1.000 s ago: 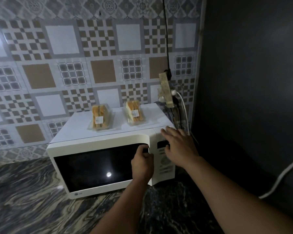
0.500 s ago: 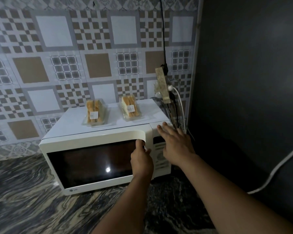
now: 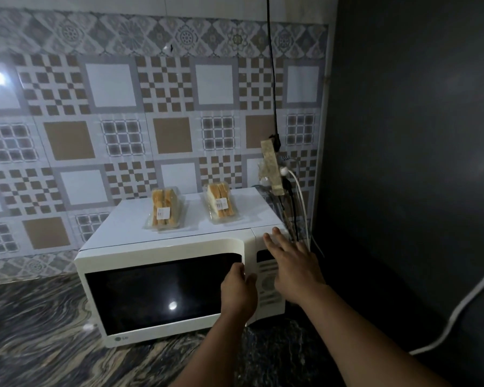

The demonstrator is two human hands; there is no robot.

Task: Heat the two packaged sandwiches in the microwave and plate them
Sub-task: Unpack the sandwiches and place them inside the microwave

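2 packaged sandwiches laid on microwave top, untouched. Door edge gripped by left hand, fingers curled. Right hand pressed flat on control panel, fingers spread. Packs judged light, thin clear plastic, crushable; best held by side edges.

A dark marbled countertop carries a white microwave, with two packaged sandwiches on top.
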